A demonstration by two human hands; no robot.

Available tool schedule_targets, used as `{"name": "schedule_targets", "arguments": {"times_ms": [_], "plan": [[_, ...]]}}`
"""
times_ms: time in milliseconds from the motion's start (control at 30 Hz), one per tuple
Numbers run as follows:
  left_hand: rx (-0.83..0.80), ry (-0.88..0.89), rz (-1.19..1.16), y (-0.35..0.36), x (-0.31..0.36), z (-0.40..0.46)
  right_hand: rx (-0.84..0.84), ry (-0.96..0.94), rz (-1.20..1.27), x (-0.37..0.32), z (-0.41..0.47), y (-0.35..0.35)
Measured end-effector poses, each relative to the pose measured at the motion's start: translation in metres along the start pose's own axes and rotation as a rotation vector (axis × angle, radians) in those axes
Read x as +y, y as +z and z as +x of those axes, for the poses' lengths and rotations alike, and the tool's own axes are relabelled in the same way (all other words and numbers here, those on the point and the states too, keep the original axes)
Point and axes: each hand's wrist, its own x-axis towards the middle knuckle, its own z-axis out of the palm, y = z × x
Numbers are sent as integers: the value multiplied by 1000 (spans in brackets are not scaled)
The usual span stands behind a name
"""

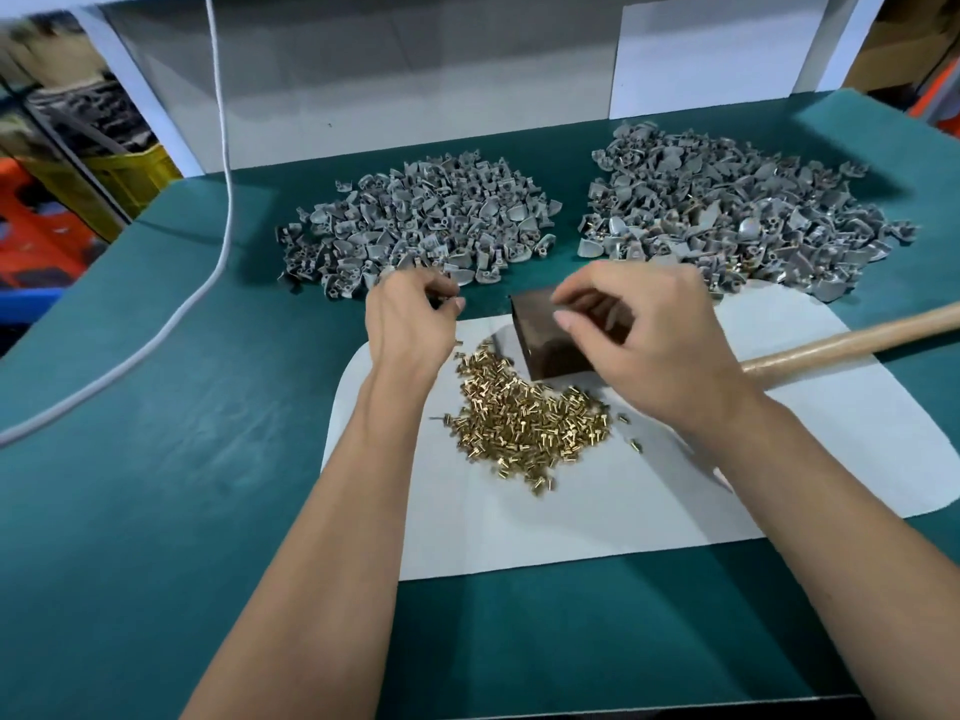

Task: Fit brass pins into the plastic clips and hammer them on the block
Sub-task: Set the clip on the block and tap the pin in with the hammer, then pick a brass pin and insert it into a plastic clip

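Left hand (410, 324) pinches something small and dark, likely a clip, by the left clip pile (415, 220), right hand (639, 335) curls over the block (550, 340), contents unclear, pins (524, 418) heaped close on the sheet (571, 511) for reach

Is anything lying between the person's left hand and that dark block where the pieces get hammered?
Nothing visible does. Between the left hand and the dark brown rectangular block lies only bare green table and white sheet. The pile of small brass pins sits nearer the person. The right hand hovers over the block.
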Motion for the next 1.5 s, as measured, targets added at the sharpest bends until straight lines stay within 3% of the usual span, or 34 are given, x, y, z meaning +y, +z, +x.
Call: {"name": "schedule_targets", "arguments": {"times_ms": [200,500,733,833,1067,1300,1500], "plan": [[-15,-36,-45,-4,-2,4,-407,-319,-16,-29,-6,26],[181,-107,-303,-13,5,6,-576,-346,-371,-53,4,60],[182,-152,-352,-11,7,5,-632,-367,-316,-51,7,55],[173,-133,-411,-11,7,3,-590,-399,-220,-51,4,51],[37,28,-693,-5,27,-8,-155,-241,4,-36,2,26],[-60,113,-760,0,39,-16,12,-113,82,-13,3,14],[-179,127,-769,1,39,-20,97,104,281,-3,3,16]]}}
